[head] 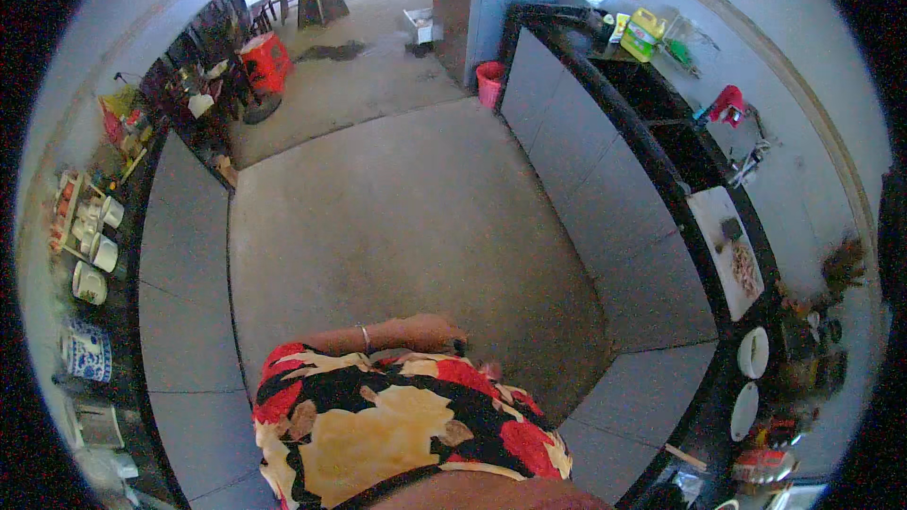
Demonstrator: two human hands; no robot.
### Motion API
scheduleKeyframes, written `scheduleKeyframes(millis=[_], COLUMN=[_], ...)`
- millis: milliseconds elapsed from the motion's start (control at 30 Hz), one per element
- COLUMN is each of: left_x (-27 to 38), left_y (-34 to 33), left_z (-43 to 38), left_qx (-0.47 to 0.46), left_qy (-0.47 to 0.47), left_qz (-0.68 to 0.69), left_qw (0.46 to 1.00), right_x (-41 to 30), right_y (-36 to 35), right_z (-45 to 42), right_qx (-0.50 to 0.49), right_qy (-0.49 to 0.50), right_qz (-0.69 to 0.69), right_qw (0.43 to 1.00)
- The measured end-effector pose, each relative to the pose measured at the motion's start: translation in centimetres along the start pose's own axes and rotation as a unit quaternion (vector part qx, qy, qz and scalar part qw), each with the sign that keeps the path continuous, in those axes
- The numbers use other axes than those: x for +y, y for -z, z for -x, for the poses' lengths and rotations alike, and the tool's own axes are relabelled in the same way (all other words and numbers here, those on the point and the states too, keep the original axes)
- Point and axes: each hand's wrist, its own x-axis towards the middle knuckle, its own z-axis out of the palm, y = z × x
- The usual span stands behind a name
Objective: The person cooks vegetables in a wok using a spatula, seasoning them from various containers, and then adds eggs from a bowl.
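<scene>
My left hand (pixel 438 331) reaches across the front of my body above the floor, with a light bracelet (pixel 365 338) on the wrist. Its fingers are curled out of clear sight, and a small dark patch shows beside them; whether it is something held, I cannot tell. A blurred pinkish patch (pixel 490 369) at the edge of the red, black and cream patterned garment (pixel 375 425) may be part of my right hand, the rest being hidden. Before me lies the bare grey floor (pixel 397 205) between two rows of grey cabinets.
On the right, the dark counter carries a sink (pixel 684 149), a white cutting board (pixel 708 227) with food pieces and two white dishes. Cups (pixel 105 253) and a blue-and-white pot (pixel 91 352) line the left counter. Ahead stand a pink bin (pixel 489 85) and a red stool (pixel 266 60).
</scene>
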Motion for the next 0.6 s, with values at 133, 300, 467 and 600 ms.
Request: scheduleKeyframes(millis=[133,300,467,600], left_x=[0.3,-0.7,-4.7,-11.7], left_y=[-0.5,-2.0,-7.0,-12.9], left_z=[-1.7,0.9,11.0,18.8], left_qx=[0.032,0.120,0.166,0.162], left_qy=[0.041,0.042,0.113,0.237], left_qz=[0.009,0.015,0.151,0.269], left_qw=[0.999,0.992,0.968,0.919], right_x=[-0.7,-1.0,0.5,-4.9], right_y=[0.7,0.9,-4.6,-14.7], right_z=[-3.1,-4.8,-4.9,-10.4], right_qx=[-0.018,-0.053,-0.080,-0.154], right_qy=[-0.014,-0.047,-0.097,-0.110], right_qz=[0.032,0.094,0.173,0.261], right_qw=[0.999,0.993,0.977,0.947])
